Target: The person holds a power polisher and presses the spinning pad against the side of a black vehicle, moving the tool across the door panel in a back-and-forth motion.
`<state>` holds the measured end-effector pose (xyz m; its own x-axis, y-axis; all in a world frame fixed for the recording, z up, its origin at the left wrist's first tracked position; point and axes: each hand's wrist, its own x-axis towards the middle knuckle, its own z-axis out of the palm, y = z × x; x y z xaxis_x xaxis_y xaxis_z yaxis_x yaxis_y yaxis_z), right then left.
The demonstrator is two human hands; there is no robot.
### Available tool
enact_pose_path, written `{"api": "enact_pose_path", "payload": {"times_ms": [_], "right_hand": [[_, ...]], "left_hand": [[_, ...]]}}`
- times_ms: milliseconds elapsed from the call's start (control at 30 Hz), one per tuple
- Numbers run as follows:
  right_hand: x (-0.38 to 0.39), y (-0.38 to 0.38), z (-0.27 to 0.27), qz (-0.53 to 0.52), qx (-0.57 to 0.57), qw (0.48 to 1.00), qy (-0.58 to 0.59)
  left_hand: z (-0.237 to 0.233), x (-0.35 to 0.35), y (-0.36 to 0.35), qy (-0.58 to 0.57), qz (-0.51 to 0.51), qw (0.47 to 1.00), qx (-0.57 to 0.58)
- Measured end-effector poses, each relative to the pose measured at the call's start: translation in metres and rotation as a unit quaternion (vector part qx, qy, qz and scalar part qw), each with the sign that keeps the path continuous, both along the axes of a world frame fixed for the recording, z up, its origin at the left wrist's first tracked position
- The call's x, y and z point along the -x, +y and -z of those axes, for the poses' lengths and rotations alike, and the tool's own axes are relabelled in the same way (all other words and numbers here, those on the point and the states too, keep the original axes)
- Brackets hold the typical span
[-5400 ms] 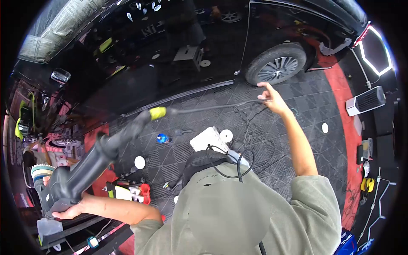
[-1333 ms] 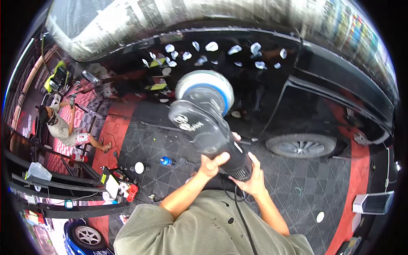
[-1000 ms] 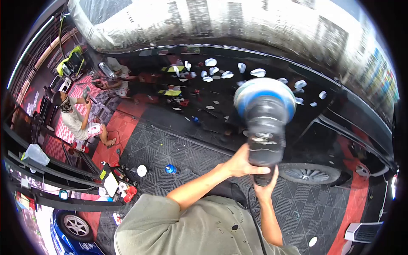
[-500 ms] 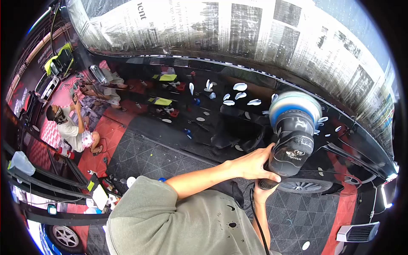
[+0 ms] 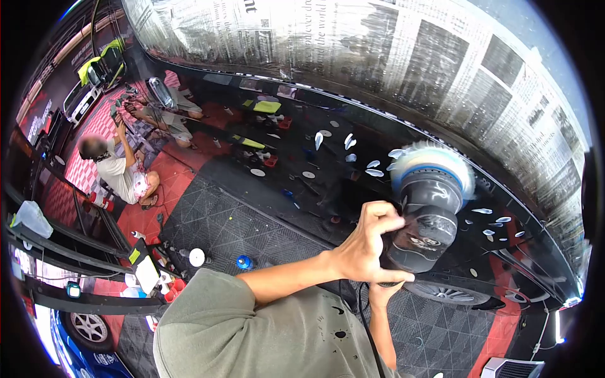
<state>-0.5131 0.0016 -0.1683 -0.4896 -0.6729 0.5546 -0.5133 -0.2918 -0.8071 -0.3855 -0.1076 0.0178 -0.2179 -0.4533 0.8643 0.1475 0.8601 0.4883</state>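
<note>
A black power polisher reaches forward from my hands. Its round white and blue pad rests against a glossy black car panel and looks smeared by motion. My left hand grips the side of the polisher, with curled fingers above and the thumb low across its body. Beneath the rear end, my right hand wraps the handle, partly hidden by the left hand and the tool. A black cord hangs down over my shirt. Pale petal-shaped dabs dot the panel on both sides of the pad.
Newspaper under plastic covers the car above the panel. Another person crouches at far left. A blue bottle stands on the tiled floor by a cart with bottles. A blue car is at lower left.
The pad has shifted left along the panel, closer to the left dabs. My left fingers have curled and spread more on the polisher. The whole view has turned slightly.
</note>
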Motion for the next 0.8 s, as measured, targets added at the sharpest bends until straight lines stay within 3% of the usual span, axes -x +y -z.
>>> {"api": "enact_pose_path", "payload": {"times_ms": [67, 100, 133, 200, 233, 400, 600, 800], "right_hand": [[-0.009, -0.007, -0.014, -0.064, -0.029, 0.992, -0.103], [-0.015, -0.010, -0.019, -0.059, -0.035, 0.992, -0.108], [-0.022, -0.014, -0.025, -0.055, -0.038, 0.991, -0.112], [-0.036, -0.023, -0.040, -0.041, -0.018, 0.995, -0.085], [-0.039, -0.027, -0.038, -0.044, -0.020, 0.996, -0.075], [-0.063, -0.040, -0.055, -0.059, -0.003, 0.997, -0.051], [-0.059, -0.037, -0.036, -0.056, -0.084, 0.994, -0.037], [-0.038, -0.019, -0.042, -0.047, -0.024, 0.990, -0.132]], "left_hand": [[-0.037, -0.012, -0.011, 0.026, 0.040, 0.997, 0.060], [-0.050, -0.020, -0.016, -0.007, 0.072, 0.996, 0.049], [-0.060, -0.019, -0.022, 0.031, 0.105, 0.993, 0.049], [-0.058, -0.037, -0.048, -0.037, 0.133, 0.988, 0.072], [-0.059, -0.034, -0.052, 0.038, 0.156, 0.986, 0.053], [-0.060, -0.059, -0.069, 0.024, 0.166, 0.983, 0.075], [-0.059, -0.069, -0.075, 0.081, 0.151, 0.984, 0.055], [-0.067, -0.028, -0.057, 0.040, 0.170, 0.982, 0.068]]}}
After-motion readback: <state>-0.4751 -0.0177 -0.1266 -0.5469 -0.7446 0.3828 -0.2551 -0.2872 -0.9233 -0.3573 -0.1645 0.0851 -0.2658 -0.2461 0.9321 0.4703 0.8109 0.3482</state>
